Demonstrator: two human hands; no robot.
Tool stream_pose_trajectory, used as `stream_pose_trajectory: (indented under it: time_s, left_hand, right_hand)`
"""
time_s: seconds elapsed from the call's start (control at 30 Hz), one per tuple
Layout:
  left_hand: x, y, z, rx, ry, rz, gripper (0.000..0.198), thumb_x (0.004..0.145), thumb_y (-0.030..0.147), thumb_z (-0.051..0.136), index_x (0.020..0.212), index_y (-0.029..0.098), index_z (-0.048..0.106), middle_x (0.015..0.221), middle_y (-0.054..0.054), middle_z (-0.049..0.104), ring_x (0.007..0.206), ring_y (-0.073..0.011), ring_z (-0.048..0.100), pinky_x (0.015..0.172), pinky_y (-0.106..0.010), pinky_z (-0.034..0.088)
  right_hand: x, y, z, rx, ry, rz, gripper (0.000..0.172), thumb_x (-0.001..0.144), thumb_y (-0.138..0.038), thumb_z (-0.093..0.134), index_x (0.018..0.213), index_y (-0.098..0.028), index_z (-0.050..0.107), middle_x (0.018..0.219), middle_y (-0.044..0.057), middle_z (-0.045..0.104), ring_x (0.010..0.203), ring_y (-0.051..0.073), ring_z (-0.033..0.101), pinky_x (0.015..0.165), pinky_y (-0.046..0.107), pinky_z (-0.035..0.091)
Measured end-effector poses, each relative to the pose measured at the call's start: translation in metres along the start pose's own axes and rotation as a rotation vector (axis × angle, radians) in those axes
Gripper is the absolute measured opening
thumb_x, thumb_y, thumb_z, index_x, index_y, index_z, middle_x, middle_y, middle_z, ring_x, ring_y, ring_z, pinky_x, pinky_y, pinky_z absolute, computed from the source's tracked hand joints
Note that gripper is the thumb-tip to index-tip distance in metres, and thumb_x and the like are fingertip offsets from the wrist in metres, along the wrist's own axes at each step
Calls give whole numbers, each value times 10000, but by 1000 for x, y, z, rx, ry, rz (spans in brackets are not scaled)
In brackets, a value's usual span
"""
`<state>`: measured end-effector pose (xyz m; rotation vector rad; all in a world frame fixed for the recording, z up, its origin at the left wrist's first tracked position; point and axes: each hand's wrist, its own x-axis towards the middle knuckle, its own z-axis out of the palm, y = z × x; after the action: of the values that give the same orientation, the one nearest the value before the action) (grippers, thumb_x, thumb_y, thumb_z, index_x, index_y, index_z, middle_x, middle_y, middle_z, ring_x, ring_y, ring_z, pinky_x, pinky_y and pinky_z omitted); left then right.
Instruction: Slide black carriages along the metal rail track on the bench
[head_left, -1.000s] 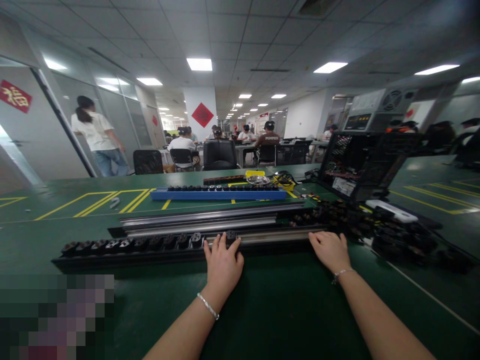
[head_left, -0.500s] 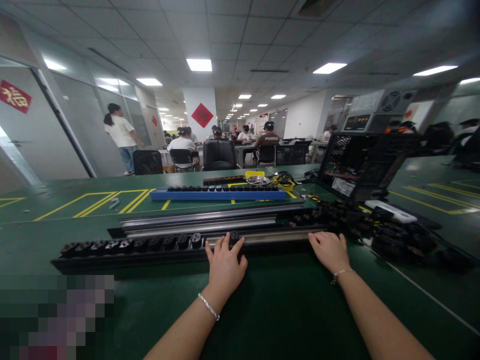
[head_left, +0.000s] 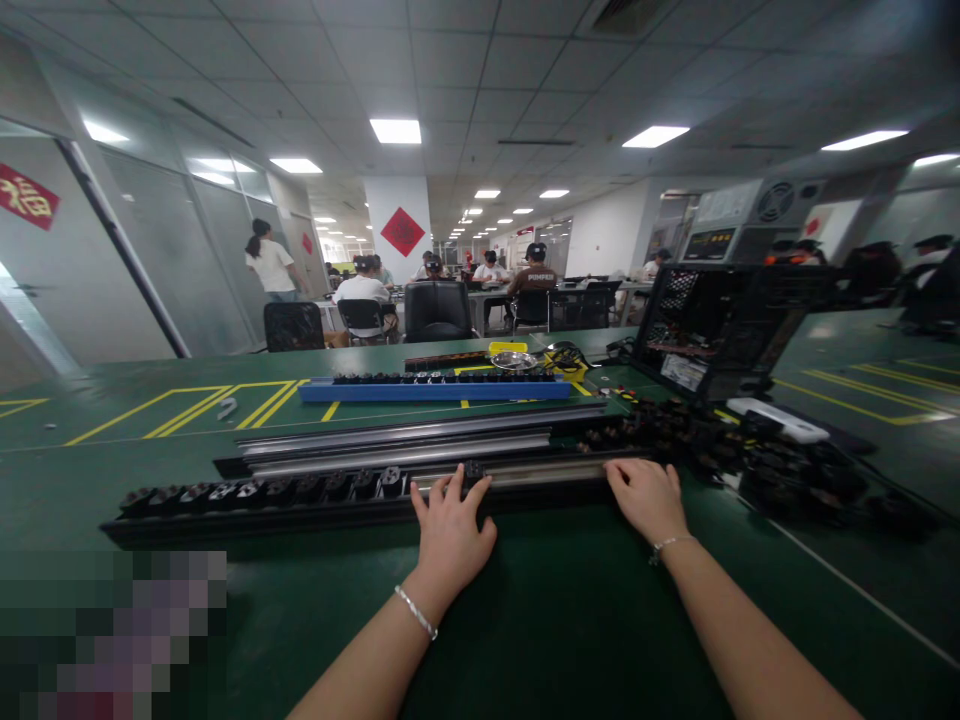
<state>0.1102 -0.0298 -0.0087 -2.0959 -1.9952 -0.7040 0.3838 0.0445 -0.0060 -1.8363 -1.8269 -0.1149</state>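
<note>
A long black rail (head_left: 315, 505) lies across the green table in front of me, with a row of small black parts (head_left: 262, 491) seated in its left half. My left hand (head_left: 450, 525) rests flat at the rail's middle, fingers spread, fingertips at a small black part (head_left: 473, 469) on the rail. My right hand (head_left: 646, 497) lies on the table at the rail's right end, fingers together and touching it. Both wrists carry thin bracelets.
Metal rails (head_left: 405, 445) lie behind the black one. A blue tray (head_left: 435, 390) with black parts stands further back. A heap of black parts (head_left: 780, 465) and an open computer case (head_left: 712, 330) are at the right. People sit at far desks; one person (head_left: 270, 265) walks at left.
My hands have barely moved; the right hand slid slightly left along the rail end. The person at the left has walked further away into the room.
</note>
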Motion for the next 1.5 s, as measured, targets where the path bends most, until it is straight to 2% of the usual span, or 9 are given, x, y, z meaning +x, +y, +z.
stream_pose_trajectory:
  time_s: [0.1, 0.2, 0.27, 0.33, 0.43, 0.7, 1.03, 1.3, 1.5]
  left_hand:
    - [0, 1, -1, -22, -5, -5, 470, 720, 307, 567, 1186, 355, 535, 1362, -38, 480, 1221, -293, 405, 1049, -652, 66]
    - [1, 2, -1, -55, 4, -21, 407, 709, 290, 558, 1116, 282, 561, 1341, -48, 500, 1223, -287, 403, 1064, -643, 46]
    - [1, 2, 0, -67, 12, -35, 444, 705, 283, 543, 1146, 232, 541, 1283, -76, 547, 1216, -287, 414, 1075, -631, 41]
    - [2, 2, 1, -74, 12, -50, 544, 703, 289, 531, 1234, 177, 485, 1201, -104, 596, 1205, -289, 428, 1083, -618, 40]
    - [3, 2, 0, -99, 4, -71, 635, 706, 307, 521, 1310, 144, 416, 1108, -102, 639, 1170, -281, 456, 1091, -596, 26]
    - [2, 2, 1, -117, 25, -54, 608, 713, 310, 519, 1302, 183, 434, 1055, -71, 660, 1037, -254, 524, 1092, -577, 27]
    - [0, 0, 8, -88, 62, 13, 611, 719, 280, 500, 1299, 116, 400, 1198, -127, 594, 1116, -260, 491, 1091, -575, 43]
    - [-1, -2, 8, -28, 47, 34, 484, 721, 284, 518, 1187, 162, 482, 1336, -119, 493, 1147, -263, 469, 1084, -584, 73]
    - [-1, -3, 8, -15, 55, 65, 440, 720, 278, 517, 1148, 177, 493, 1356, -104, 477, 1146, -259, 461, 1072, -581, 111]
  right_hand:
    - [-5, -28, 4, 95, 14, -191, 312, 831, -286, 376, 902, -201, 668, 994, 60, 673, 972, 203, 553, 942, 400, 347]
    - [-16, -68, 10, 189, -10, -408, 300, 821, -232, 401, 993, -187, 642, 1043, 65, 656, 1014, 193, 540, 943, 361, 370]
    - [-24, -92, 14, 244, -43, -527, 325, 820, -214, 406, 1072, -186, 610, 1100, 65, 634, 1060, 192, 519, 972, 363, 357]
    - [-32, -110, 19, 265, -71, -607, 357, 811, -199, 419, 1129, -203, 580, 1143, 57, 615, 1107, 200, 492, 1007, 389, 327]
    - [-39, -123, 24, 240, -116, -629, 377, 781, -174, 449, 1135, -224, 568, 1160, 49, 605, 1132, 196, 473, 1020, 403, 305]
    - [-41, -127, 24, 181, -176, -570, 358, 763, -145, 458, 1088, -246, 569, 1063, 27, 635, 1038, 181, 512, 1011, 387, 265]
    - [-37, -123, 20, 182, -179, -586, 354, 771, -126, 443, 1071, -239, 593, 1036, 24, 646, 1025, 185, 508, 960, 353, 307]
    - [-35, -119, 20, 191, -162, -584, 350, 763, -119, 448, 1054, -238, 602, 1027, 20, 649, 1025, 187, 502, 952, 345, 312]
    - [-34, -116, 19, 173, -166, -567, 354, 766, -126, 452, 1059, -249, 609, 1030, 15, 654, 1046, 188, 493, 966, 351, 303]
